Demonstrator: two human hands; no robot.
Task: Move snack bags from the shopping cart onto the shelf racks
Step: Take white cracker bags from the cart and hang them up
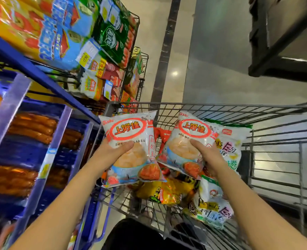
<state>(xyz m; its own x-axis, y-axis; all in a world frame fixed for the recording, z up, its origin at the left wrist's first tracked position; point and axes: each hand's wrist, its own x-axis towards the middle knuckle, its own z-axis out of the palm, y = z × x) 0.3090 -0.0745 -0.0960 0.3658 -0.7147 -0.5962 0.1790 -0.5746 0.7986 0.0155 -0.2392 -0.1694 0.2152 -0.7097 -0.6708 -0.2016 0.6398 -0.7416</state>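
My left hand [113, 152] grips a white shrimp-flakes snack bag [131, 134] with a red oval logo, thumb across its front, held above the left edge of the wire shopping cart [221, 109]. My right hand [208, 156] grips a second identical shrimp-flakes bag [187, 134] over the middle of the cart, thumb pressed on its front. Below them in the cart lie a yellow snack bag [167, 192], two white bags with colourful lettering [230, 147] [210, 208] and a red bag [158, 134]. The shelf racks [46, 82] stand to the left.
The blue-framed rack on the left carries blue, green and orange packets [62, 38] up top and orange-brown packs [32, 127] in lower trays. Wire baskets of snacks [131, 69] hang further along. A dark shelf unit [284, 42] stands at upper right across the tiled aisle floor [212, 60].
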